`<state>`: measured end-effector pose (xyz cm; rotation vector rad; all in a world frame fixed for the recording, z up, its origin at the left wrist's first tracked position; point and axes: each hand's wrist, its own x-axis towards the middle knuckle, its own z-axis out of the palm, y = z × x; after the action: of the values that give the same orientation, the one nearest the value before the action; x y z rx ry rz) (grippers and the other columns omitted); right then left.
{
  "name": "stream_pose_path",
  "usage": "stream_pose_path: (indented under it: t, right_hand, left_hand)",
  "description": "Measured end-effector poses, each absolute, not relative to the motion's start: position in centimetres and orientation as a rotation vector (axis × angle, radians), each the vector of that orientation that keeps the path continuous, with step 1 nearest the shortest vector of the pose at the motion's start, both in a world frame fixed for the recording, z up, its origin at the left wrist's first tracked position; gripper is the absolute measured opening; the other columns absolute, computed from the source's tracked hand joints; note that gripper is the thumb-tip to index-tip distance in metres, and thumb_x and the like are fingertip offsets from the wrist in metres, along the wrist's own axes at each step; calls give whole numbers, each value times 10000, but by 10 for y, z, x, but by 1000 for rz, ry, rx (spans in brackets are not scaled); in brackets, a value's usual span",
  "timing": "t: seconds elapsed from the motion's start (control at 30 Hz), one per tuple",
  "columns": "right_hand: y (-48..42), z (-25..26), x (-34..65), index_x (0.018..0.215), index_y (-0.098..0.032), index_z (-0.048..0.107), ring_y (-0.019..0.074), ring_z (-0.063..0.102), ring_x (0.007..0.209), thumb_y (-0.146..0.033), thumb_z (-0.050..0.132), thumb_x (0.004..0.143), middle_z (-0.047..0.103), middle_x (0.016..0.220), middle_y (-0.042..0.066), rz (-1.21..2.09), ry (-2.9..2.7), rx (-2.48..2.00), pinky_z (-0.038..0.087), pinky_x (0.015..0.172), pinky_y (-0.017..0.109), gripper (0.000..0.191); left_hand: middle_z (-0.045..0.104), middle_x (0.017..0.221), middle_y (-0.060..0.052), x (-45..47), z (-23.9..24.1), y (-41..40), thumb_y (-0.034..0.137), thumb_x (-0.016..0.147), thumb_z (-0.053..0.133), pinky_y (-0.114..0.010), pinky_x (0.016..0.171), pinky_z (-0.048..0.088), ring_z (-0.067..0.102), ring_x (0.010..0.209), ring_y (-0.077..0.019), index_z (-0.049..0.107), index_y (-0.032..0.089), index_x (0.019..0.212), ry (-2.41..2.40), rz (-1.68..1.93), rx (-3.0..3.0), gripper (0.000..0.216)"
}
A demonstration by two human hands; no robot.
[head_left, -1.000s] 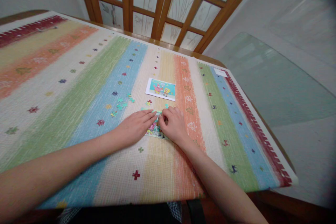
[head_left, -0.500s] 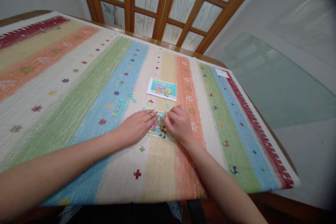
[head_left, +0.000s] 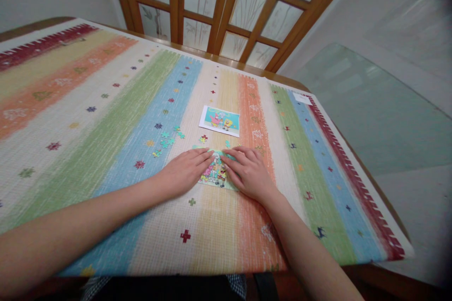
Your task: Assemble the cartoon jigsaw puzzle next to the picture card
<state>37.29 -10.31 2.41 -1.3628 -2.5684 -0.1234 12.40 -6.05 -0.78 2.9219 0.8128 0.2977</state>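
Observation:
A partly built cartoon jigsaw puzzle point(head_left: 215, 174) lies on the striped tablecloth point(head_left: 106, 117) in front of me. My left hand point(head_left: 185, 169) rests flat on its left side, fingers stretched out toward the top edge. My right hand point(head_left: 249, 171) lies flat on its right side, fingers extended and pointing left, almost meeting the left fingertips. Both hands cover the puzzle's outer parts. A small reference picture card point(head_left: 219, 120) lies just beyond. Several loose teal puzzle pieces point(head_left: 165, 141) are scattered to the upper left of my left hand.
The table's right edge runs past a red fringe border point(head_left: 356, 183), with a glass tabletop point(head_left: 370, 113) beside it. A small white label point(head_left: 303, 99) sits at the far right corner. Wooden-framed frosted glass doors point(head_left: 226, 4) stand behind the table.
My right hand has gone from curled, pinching at the puzzle's top edge, to lying flat with fingers stretched out. It slid slightly right, uncovering more of the puzzle's middle. The left hand stayed put.

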Motion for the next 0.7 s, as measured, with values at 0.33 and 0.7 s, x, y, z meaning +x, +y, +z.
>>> stream_pose_path:
  t: [0.33, 0.7]
  right_hand:
    - [-97, 18, 367, 1144, -270, 727, 255, 542, 1112, -347, 640, 947, 713, 1187, 26, -181, -2444, -1380, 367, 949, 424, 228]
    - [-97, 14, 364, 1074, -285, 745, 271, 525, 1131, -346, 657, 937, 700, 1219, 26, -138, -2389, -1455, 372, 945, 449, 174]
  left_hand:
    - [470, 1514, -118, 123, -11, -60, 232, 1045, 337, -370, 1173, 287, 392, 1424, -233, 451, 113, 1460, 808, 317, 2910, 447]
    - [475, 1509, -125, 123, -9, -61, 228, 1045, 320, -398, 1162, 311, 403, 1416, -246, 450, 116, 1456, 795, 313, 2915, 445]
